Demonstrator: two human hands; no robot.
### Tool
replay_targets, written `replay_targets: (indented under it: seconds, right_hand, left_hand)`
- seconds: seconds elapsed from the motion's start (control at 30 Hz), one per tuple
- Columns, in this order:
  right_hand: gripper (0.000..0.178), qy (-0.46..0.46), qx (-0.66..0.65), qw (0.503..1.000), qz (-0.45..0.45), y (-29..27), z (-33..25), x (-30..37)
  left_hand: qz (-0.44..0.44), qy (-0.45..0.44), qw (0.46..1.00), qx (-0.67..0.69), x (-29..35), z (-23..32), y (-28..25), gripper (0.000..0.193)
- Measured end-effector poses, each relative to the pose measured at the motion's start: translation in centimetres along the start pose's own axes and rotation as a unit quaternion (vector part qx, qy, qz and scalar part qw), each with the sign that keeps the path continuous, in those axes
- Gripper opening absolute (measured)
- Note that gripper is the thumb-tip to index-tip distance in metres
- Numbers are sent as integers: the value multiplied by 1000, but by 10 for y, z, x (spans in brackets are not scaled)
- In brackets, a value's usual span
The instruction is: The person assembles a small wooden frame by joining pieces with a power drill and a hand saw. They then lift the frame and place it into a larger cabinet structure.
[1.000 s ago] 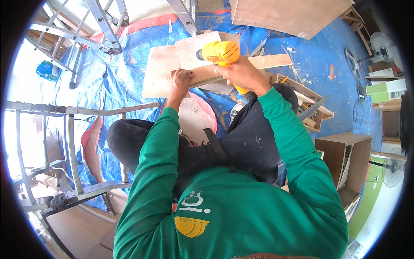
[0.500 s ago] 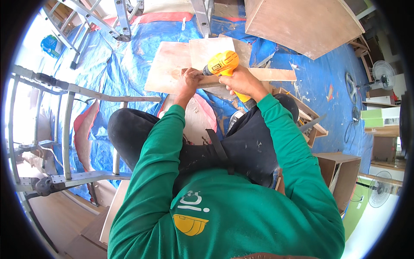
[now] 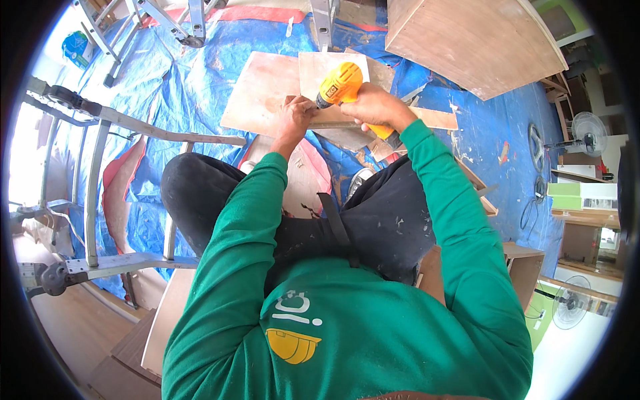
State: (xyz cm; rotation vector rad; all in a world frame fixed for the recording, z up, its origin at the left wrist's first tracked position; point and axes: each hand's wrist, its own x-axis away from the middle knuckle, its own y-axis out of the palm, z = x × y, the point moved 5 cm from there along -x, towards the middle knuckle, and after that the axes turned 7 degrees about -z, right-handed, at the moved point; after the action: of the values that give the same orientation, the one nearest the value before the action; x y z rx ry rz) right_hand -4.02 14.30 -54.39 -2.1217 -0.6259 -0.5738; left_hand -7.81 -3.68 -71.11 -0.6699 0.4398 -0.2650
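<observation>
My right hand (image 3: 379,107) is wrapped round the handle of a yellow cordless drill (image 3: 341,81). The drill's dark chuck points down and left at the edge of a narrow wooden strip (image 3: 433,119). Right beside the chuck, the fingers of my left hand (image 3: 293,119) are pinched together against the wood; whatever small thing they may hold is hidden. Under the strip and beyond it lie flat plywood panels (image 3: 260,90), partly overlapping. The drill's tip and its contact with the wood are too small to make out.
Blue plastic sheeting (image 3: 200,80) covers the floor. A metal ladder (image 3: 97,193) lies along my left, with more ladder legs (image 3: 323,27) ahead. A large wooden cabinet (image 3: 467,43) stands at the far right. Fans (image 3: 590,133) and an open wooden box (image 3: 523,267) are to my right.
The drill has tipped, its rear end rising and its chuck now aimed more steeply downward. My left hand stays pinched near the chuck. The whole view has shifted slightly.
</observation>
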Motion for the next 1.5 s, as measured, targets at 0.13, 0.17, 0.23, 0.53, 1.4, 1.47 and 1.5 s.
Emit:
replay_targets:
  seconds: [0.13,0.17,0.23,0.53,1.4,1.47,1.5]
  right_hand:
    - [33,34,-7,998,-47,-7,-10,-10]
    - [33,28,-17,997,-63,-10,-12,-14]
    - [33,32,6,997,-71,-12,-18,-18]
    - [30,38,13,997,-71,-12,-18,-20]
    - [32,51,59,996,-47,-4,-27,-6]
    - [33,57,50,996,-41,-6,-18,-2]
    - [33,39,59,996,-47,-4,-35,-8]
  left_hand:
    - [4,27,1000,1,-1,2,0,17]
    - [5,25,1000,8,-1,2,1,17]
    - [3,19,1000,23,-1,1,3,17]
    - [-6,-311,909,277,3,-57,13,104]
    - [-180,-77,954,-227,-11,-76,83,60]
    - [-182,-59,960,-207,-15,-69,96,61]
    - [-131,-42,968,-209,-12,-97,94,66]
